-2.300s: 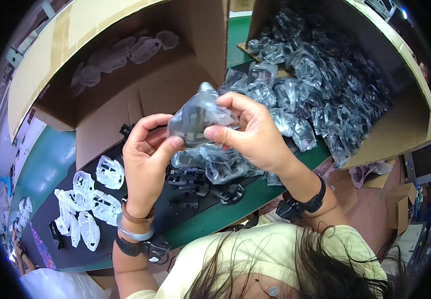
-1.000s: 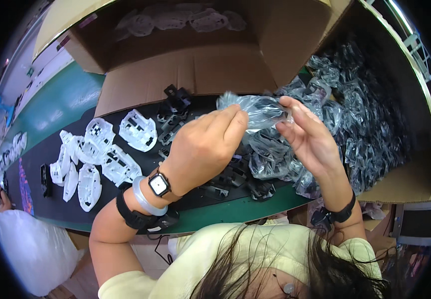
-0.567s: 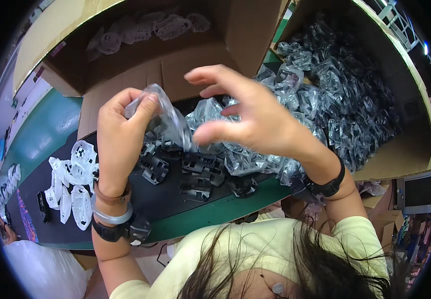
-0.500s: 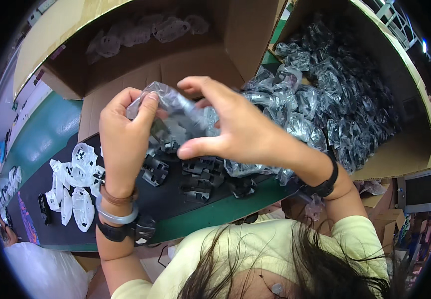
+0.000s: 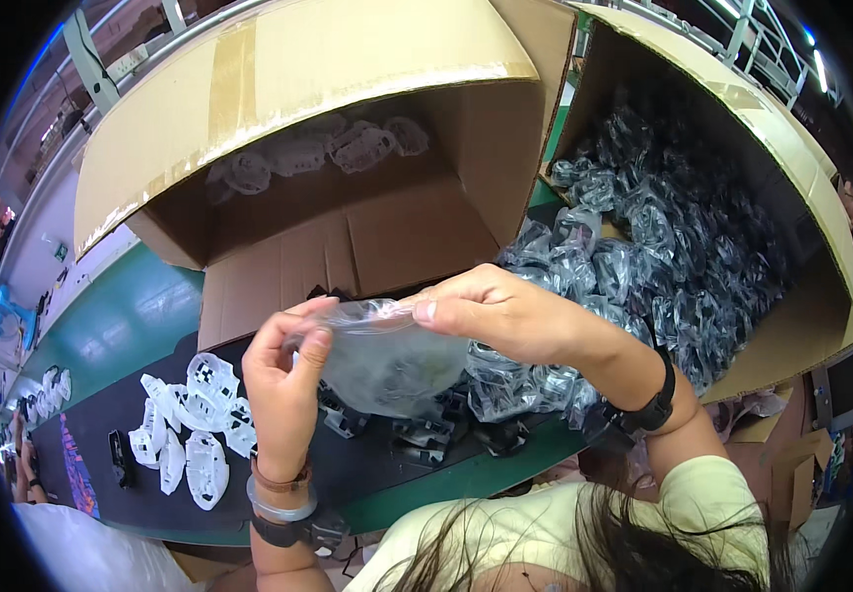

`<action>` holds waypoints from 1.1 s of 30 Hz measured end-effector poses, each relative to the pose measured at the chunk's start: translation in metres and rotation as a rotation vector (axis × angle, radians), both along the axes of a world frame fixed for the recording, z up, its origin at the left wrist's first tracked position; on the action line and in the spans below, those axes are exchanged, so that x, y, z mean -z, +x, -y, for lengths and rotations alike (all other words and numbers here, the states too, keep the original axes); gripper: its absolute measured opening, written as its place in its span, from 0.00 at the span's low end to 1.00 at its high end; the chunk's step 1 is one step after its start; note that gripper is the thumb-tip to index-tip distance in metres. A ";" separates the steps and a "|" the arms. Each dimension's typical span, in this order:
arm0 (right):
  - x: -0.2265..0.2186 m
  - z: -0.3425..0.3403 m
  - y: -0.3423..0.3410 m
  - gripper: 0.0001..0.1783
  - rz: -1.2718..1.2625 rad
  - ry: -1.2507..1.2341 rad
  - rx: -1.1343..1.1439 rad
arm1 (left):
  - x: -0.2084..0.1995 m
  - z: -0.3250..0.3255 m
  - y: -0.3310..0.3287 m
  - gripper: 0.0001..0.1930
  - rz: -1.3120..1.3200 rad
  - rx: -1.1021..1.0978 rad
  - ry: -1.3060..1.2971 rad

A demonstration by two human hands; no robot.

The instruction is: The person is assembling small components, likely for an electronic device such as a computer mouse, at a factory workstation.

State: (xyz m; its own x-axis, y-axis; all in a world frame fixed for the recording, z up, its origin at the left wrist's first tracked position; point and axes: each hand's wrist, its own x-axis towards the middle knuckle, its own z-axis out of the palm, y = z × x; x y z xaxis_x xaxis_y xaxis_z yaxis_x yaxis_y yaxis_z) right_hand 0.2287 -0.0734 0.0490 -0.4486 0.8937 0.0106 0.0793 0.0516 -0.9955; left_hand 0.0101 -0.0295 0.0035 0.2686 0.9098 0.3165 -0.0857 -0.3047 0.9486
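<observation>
A clear plastic bag (image 5: 392, 370) hangs stretched between my two hands above the dark mat. My left hand (image 5: 288, 370) pinches its left top corner between thumb and fingers. On the right, my right hand (image 5: 496, 311) grips the bag's upper edge with thumb and fingers closed. The bag looks whitish and see-through; I cannot tell whether anything is inside. Several black plastic parts (image 5: 422, 439) lie on the mat below and behind it. Left of my left hand sits a group of white plastic shells (image 5: 208, 469), with a small black piece (image 5: 119, 459) beside them.
Ahead, an open carton (image 5: 377, 59) lies on its side with several white shells at its back. To the right, another open carton (image 5: 841, 247) spills a heap of bagged dark parts (image 5: 643, 237) onto the table. A green table edge (image 5: 466, 474) runs along the near side.
My right hand has come to the bag and now grips its edge; before, it was open and apart. The bag is spread between both hands and lower in view. The view has tilted up.
</observation>
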 end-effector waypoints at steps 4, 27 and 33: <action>0.018 -0.027 0.014 0.21 0.298 0.380 0.195 | 0.001 0.004 0.005 0.07 0.261 -0.167 -0.026; 0.043 0.027 0.025 0.17 0.419 0.920 0.342 | 0.017 0.005 0.033 0.07 -0.043 0.232 -0.417; 0.046 0.020 0.014 0.08 0.443 0.826 0.580 | 0.021 0.015 0.031 0.24 -0.006 -0.143 -0.089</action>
State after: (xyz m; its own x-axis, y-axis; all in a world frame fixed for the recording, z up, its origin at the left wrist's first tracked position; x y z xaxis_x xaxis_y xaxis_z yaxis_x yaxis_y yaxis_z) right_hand 0.2423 -0.0936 0.0025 -0.0749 0.7613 0.6440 0.6485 0.5278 -0.5485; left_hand 0.0413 -0.0449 -0.0179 0.1355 0.9632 0.2323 -0.0420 -0.2287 0.9726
